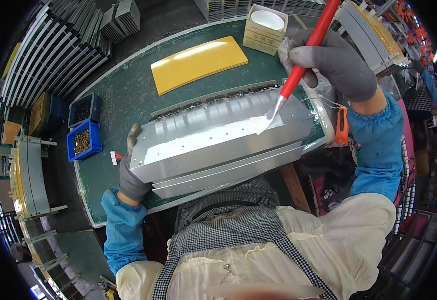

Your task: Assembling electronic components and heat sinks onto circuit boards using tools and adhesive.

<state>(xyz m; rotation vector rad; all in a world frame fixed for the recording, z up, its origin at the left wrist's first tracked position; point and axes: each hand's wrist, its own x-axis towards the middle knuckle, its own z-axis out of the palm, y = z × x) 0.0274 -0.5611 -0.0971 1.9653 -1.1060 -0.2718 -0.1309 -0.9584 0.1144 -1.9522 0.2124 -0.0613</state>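
Note:
A stack of silvery metal panels [228, 155] lies on the table in front of me, with a long white strip of paste [193, 143] and a row of small holes on the top one. My gloved left hand [131, 175] is closed around the stack's left end, its thumb along the edge. In my gloved right hand [331, 60] is a brush [292, 82] with a red handle, held above the stack's right half. Its pale bristles touch the right end of the white strip. A dark row of small parts with wires [208, 100] runs along the stack's far edge.
Beyond the stack lie yellow curved sheets [198, 62] and a cardboard box [264, 32] with a white round container. An orange tool [341, 126] is at the right edge. Blue bins [84, 140] with small parts sit left. Metal panels [58, 45] stand in rows behind.

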